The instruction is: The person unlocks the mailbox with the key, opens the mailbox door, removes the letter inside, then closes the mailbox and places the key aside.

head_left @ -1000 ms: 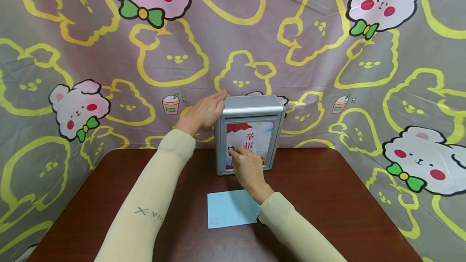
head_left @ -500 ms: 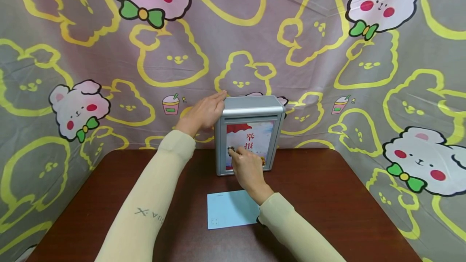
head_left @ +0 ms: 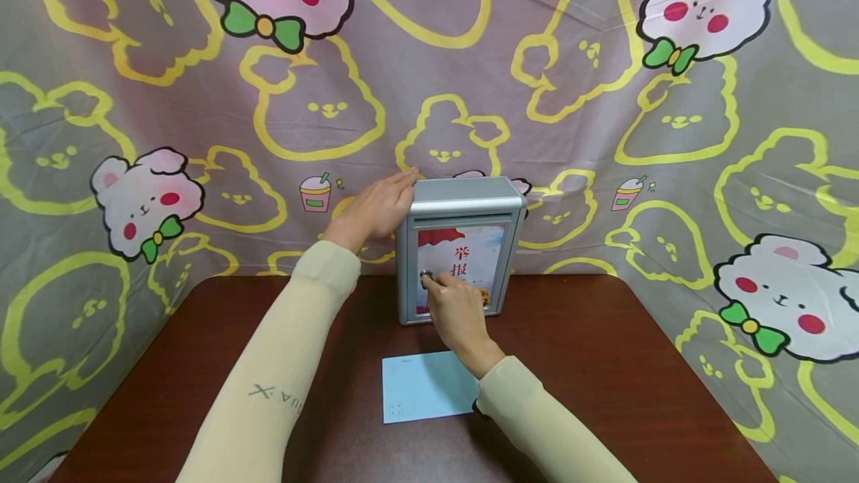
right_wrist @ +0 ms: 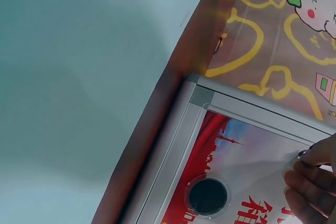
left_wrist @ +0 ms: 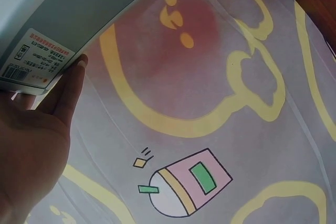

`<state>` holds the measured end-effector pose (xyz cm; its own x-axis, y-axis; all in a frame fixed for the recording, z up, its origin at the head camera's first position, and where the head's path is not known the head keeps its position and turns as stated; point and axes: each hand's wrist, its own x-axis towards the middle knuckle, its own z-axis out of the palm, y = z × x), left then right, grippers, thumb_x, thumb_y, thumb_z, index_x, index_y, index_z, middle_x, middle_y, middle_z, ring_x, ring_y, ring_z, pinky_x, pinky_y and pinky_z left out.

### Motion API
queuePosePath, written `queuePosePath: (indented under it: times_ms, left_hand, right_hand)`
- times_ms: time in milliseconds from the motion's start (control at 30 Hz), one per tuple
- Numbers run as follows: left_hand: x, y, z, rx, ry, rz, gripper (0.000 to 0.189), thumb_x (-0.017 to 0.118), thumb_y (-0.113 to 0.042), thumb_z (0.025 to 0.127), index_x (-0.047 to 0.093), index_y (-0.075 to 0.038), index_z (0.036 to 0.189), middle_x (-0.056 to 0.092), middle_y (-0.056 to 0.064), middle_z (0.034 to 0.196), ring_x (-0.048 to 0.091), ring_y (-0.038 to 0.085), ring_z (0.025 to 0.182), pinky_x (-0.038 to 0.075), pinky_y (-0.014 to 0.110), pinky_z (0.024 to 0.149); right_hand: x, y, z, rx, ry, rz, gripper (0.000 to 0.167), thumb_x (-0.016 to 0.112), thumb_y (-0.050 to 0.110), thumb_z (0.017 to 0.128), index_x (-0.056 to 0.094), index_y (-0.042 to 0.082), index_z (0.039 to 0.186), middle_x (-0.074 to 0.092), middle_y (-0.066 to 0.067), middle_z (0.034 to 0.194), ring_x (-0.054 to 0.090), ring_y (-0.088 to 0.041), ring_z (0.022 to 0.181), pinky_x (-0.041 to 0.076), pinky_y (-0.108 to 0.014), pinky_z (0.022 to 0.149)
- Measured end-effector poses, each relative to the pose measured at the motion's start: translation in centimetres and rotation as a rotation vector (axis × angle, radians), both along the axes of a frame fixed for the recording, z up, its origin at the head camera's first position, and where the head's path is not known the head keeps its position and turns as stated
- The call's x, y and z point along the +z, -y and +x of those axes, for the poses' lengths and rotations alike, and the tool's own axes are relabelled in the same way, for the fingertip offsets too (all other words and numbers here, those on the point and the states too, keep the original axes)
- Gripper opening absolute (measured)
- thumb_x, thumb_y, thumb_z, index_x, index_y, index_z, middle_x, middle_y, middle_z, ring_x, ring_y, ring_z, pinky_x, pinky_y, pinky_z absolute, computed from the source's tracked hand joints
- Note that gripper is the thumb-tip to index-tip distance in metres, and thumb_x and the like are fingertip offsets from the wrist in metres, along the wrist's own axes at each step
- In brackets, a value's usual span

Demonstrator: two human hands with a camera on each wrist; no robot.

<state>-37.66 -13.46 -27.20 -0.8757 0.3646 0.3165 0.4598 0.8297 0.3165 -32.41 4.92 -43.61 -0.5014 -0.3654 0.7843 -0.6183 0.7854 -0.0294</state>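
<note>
A grey metal box (head_left: 470, 192) with a slot and a printed red-and-white front panel stands upright at the table's back. My left hand (head_left: 376, 207) rests on its upper left corner, fingers straight; in the left wrist view the fingers (left_wrist: 73, 87) lie along the edge beside a white label (left_wrist: 39, 61). At the panel's left part my right hand (head_left: 459, 311) pinches a small dark metal piece, apparently a key, at a round silver lock (right_wrist: 301, 154). The fingertips hide most of it. A light-blue sheet (head_left: 423, 390) lies flat before the box, partly under my right wrist.
The dark red-brown table (head_left: 577, 364) reaches back to a patterned cloth (head_left: 570, 133) hanging close behind the box. On the panel, in the right wrist view, sits a round black disc (right_wrist: 208, 196).
</note>
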Motion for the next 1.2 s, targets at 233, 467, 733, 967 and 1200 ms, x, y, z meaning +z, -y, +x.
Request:
queuePosePath:
  times_ms: [233,467,733,967,1200]
  left_hand:
    - [-0.03,-0.06,0.01,0.008,0.007,0.004,0.059,0.02,-0.035,0.108,0.029,-0.014,0.163,0.025,-0.002,0.169,0.021,0.019,0.156,0.018,0.038,0.127]
    - [-0.17,-0.07,0.02,0.013,0.0,0.007,0.06,0.021,-0.036,0.107,0.03,-0.015,0.163,0.026,-0.003,0.169,0.022,0.018,0.156,0.018,0.038,0.127]
    - [-0.21,-0.12,-0.01,0.012,-0.008,0.005,0.06,0.021,-0.036,0.107,0.031,-0.015,0.163,0.027,-0.002,0.169,0.022,0.019,0.156,0.019,0.038,0.127]
    - [-0.22,-0.04,0.06,0.015,-0.007,0.008,0.06,0.021,-0.037,0.107,0.031,-0.015,0.162,0.027,-0.003,0.169,0.022,0.02,0.156,0.019,0.039,0.127]
    - [-0.25,-0.04,-0.04,0.017,-0.011,0.005,0.061,0.021,-0.038,0.107,0.031,-0.015,0.162,0.027,-0.003,0.168,0.023,0.02,0.156,0.019,0.038,0.127]
  right_hand:
    - [0.06,-0.02,0.05,0.021,-0.001,-0.017,0.023,0.076,0.0,0.087,0.082,0.009,0.107,0.069,-0.003,0.083,0.067,-0.021,0.065,0.058,-0.034,0.054]
    - [0.12,-0.01,0.18,0.029,0.01,-0.016,0.022,0.076,0.0,0.087,0.082,0.007,0.107,0.069,-0.004,0.083,0.068,-0.021,0.066,0.058,-0.034,0.055]
    - [0.27,-0.04,0.29,0.036,0.025,-0.022,0.022,0.075,-0.001,0.088,0.081,0.007,0.108,0.069,-0.005,0.084,0.068,-0.022,0.067,0.058,-0.035,0.056]
    - [0.12,-0.1,0.28,0.056,0.024,-0.023,0.022,0.074,-0.002,0.088,0.081,0.006,0.108,0.068,-0.005,0.083,0.068,-0.022,0.068,0.059,-0.034,0.057]
    - [0.11,-0.2,0.27,0.062,0.025,-0.027,0.022,0.074,-0.002,0.088,0.081,0.005,0.108,0.068,-0.005,0.083,0.069,-0.023,0.069,0.059,-0.035,0.057]
